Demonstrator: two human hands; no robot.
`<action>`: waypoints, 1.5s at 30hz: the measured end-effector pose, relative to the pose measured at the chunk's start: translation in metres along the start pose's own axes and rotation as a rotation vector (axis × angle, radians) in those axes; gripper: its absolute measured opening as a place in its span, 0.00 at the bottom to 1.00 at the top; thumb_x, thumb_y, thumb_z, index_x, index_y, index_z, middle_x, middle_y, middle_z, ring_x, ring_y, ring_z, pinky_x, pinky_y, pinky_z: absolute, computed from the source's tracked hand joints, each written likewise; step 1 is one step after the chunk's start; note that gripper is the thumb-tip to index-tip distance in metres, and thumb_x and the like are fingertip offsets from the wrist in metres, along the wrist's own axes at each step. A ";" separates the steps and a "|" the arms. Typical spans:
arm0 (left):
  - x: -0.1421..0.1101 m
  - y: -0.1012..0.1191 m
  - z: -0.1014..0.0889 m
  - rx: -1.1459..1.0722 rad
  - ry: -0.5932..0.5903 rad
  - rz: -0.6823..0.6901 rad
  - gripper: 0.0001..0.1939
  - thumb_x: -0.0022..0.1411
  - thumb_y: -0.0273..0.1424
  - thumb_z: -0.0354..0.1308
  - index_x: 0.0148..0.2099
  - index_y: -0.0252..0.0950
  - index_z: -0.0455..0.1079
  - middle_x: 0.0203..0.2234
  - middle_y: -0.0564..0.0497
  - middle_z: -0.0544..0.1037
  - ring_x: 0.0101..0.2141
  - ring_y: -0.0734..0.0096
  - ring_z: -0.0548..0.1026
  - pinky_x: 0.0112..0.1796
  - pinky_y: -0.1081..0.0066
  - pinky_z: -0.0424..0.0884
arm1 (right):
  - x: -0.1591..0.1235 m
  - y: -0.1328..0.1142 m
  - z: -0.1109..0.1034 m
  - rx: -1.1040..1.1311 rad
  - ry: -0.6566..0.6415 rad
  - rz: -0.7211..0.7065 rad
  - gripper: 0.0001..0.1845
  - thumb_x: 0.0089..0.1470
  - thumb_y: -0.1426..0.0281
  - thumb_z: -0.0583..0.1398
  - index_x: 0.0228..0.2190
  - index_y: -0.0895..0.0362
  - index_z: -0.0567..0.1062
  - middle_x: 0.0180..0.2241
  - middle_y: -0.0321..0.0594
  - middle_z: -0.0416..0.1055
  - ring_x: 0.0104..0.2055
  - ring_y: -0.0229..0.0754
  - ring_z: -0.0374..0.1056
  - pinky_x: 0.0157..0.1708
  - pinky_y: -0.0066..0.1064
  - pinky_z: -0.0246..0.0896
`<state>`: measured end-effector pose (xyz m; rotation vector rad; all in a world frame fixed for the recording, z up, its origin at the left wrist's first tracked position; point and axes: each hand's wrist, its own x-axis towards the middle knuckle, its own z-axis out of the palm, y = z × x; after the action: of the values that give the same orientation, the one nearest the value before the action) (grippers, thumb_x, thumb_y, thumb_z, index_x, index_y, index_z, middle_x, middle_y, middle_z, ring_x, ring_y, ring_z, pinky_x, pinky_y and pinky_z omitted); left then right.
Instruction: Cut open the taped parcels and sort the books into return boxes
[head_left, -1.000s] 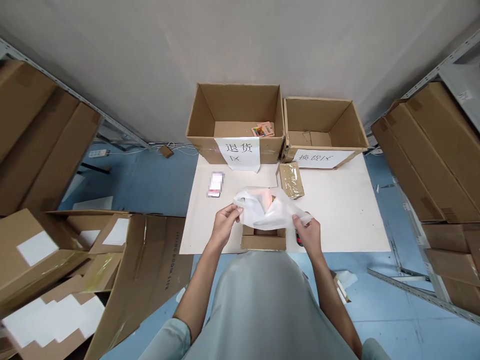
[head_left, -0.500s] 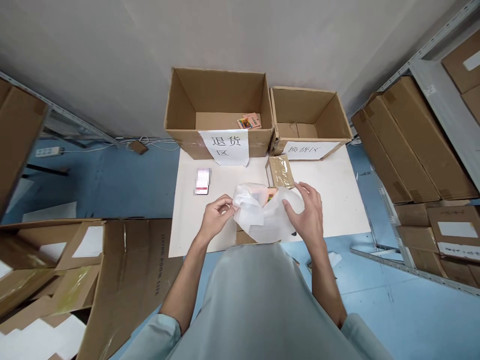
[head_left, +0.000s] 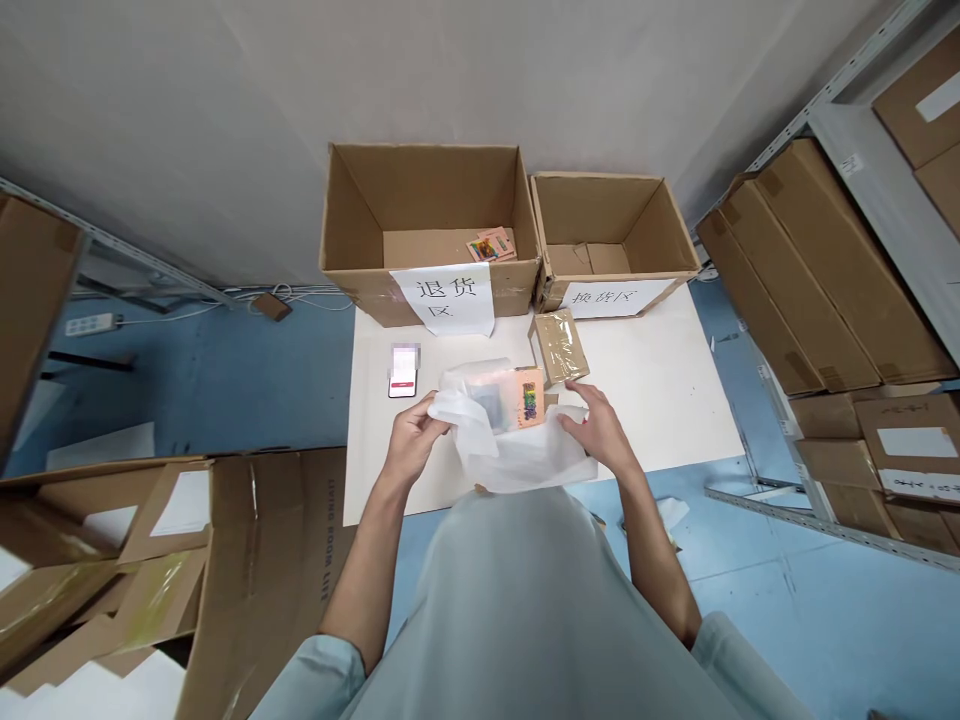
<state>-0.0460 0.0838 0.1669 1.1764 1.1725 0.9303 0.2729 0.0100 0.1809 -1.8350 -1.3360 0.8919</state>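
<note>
My left hand (head_left: 411, 440) pinches the left edge of a thin white translucent wrapping sheet (head_left: 517, 462). On the sheet lies a small flat pink-orange box (head_left: 532, 386) with a colourful print on its right end. A fold of the sheet veils the box's left part. My right hand (head_left: 600, 430) is at the sheet's right side, thumb and fingers apart, with the thumb at the sheet's edge. Just behind the box stands a brown taped carton (head_left: 560, 345).
Two open cardboard boxes, a larger left one (head_left: 352, 297) and a smaller right one (head_left: 551, 293), stand at the table's back with paper signs. Small pink packs (head_left: 491, 245) lie in the left one. A phone (head_left: 403, 371) rests on the white table (head_left: 660, 400). Shelved cartons (head_left: 847, 270) stand right.
The sheet has opened out and lies lower, uncovering the pink-orange box's printed end. My left hand has shifted slightly left and down; my right hand has also moved down a little.
</note>
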 end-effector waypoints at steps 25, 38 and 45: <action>-0.025 -0.049 0.053 0.771 -0.331 0.069 0.10 0.67 0.34 0.62 0.31 0.42 0.75 0.31 0.47 0.77 0.39 0.55 0.74 0.37 0.63 0.62 | -0.054 0.010 -0.100 -0.006 0.278 -0.157 0.18 0.64 0.51 0.73 0.35 0.52 0.82 0.33 0.38 0.76 0.34 0.42 0.71 0.33 0.33 0.70; -0.037 -0.076 0.034 0.767 -0.291 -0.155 0.12 0.61 0.41 0.72 0.31 0.42 0.76 0.33 0.48 0.78 0.31 0.58 0.72 0.35 0.63 0.59 | -0.025 0.047 0.060 -0.657 -0.507 -0.237 0.14 0.78 0.69 0.56 0.49 0.55 0.83 0.51 0.53 0.81 0.54 0.53 0.77 0.47 0.37 0.72; -0.049 -0.078 0.033 0.749 -0.258 -0.119 0.12 0.65 0.44 0.71 0.35 0.41 0.82 0.35 0.47 0.80 0.30 0.61 0.73 0.35 0.64 0.61 | 0.001 0.052 0.102 -0.826 -0.654 -0.157 0.17 0.77 0.76 0.54 0.53 0.62 0.82 0.55 0.60 0.80 0.56 0.53 0.77 0.49 0.36 0.69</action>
<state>-0.0256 0.0169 0.0989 1.7312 1.4010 0.2158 0.2135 0.0120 0.0832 -2.0339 -2.5089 0.9787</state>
